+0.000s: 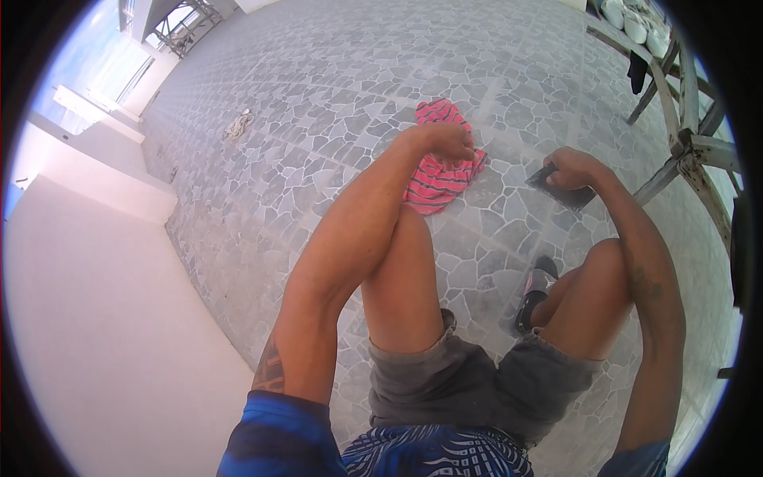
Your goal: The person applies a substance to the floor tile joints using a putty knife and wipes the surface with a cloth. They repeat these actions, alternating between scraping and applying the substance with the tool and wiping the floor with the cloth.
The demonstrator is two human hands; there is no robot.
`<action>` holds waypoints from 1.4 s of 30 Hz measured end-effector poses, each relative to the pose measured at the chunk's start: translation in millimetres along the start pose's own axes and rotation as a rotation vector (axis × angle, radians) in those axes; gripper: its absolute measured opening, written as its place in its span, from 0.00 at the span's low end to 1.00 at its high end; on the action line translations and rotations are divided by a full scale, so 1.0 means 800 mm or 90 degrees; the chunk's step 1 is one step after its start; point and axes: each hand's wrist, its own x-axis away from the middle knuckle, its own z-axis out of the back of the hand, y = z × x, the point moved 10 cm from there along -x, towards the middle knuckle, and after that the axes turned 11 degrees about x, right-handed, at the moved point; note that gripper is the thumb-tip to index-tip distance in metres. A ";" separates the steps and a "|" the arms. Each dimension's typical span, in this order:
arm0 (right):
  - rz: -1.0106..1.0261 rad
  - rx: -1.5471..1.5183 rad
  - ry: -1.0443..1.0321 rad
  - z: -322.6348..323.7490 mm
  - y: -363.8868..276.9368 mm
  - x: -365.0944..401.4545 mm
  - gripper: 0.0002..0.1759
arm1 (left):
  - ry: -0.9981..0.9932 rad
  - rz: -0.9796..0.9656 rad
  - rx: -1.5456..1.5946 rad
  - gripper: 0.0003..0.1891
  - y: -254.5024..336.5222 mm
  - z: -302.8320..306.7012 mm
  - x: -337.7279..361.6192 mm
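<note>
My left hand [451, 143] is closed on a pink cloth with dark stripes [439, 184]. The cloth spreads out above and below the fingers, over the tiled floor [350, 127]. To the right, my right hand [574, 168] grips a dark, flat, rectangular float [563, 189] from above, close over the tiles. Its handle is hidden under the fingers. My knees are bent, and one shoe [537, 286] shows on the floor below the float.
Along the left runs a low white wall [87, 318]. A crumpled pale rag [238, 125] lies on the tiles near it. On the right stands a wooden trestle [675, 135] with a dark cloth [637, 71] hanging from it and pale bundles [636, 25] on top.
</note>
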 end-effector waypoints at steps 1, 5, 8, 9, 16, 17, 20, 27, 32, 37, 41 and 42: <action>0.002 0.001 0.003 0.000 0.000 0.000 0.19 | 0.000 0.000 0.000 0.17 0.000 0.000 0.000; -0.001 0.006 0.000 0.001 0.000 0.001 0.19 | -0.002 0.003 -0.003 0.18 -0.002 0.000 -0.002; -0.006 0.005 -0.017 0.002 -0.003 0.002 0.19 | -0.003 0.000 -0.004 0.18 -0.002 -0.001 -0.002; -0.004 0.007 -0.014 0.001 -0.003 0.002 0.20 | -0.003 0.002 -0.001 0.18 -0.002 -0.001 -0.001; 0.008 0.012 0.016 0.001 -0.001 0.001 0.20 | -0.009 0.009 -0.023 0.19 -0.003 -0.002 -0.004; 0.007 0.010 0.008 0.001 -0.001 0.001 0.20 | -0.007 0.008 -0.020 0.19 -0.002 -0.002 -0.002; 0.004 0.004 -0.012 -0.002 0.000 0.000 0.20 | 0.002 0.009 -0.009 0.20 0.001 0.000 0.003; 0.021 -0.002 0.031 -0.007 0.002 -0.004 0.19 | -0.018 -0.056 -0.053 0.18 -0.014 -0.011 -0.026; 0.018 -0.004 0.002 -0.003 -0.003 -0.003 0.18 | -0.019 -0.038 -0.021 0.17 -0.008 -0.010 -0.016; -0.007 -0.009 -0.002 0.002 0.001 0.002 0.16 | -0.024 -0.039 -0.031 0.17 -0.011 -0.008 -0.021; -0.001 -0.026 -0.007 0.001 0.001 0.004 0.17 | -0.009 0.007 -0.008 0.17 -0.001 -0.002 -0.001; -0.003 -0.022 -0.009 0.001 0.001 0.004 0.17 | -0.011 0.014 -0.006 0.17 -0.001 -0.002 -0.001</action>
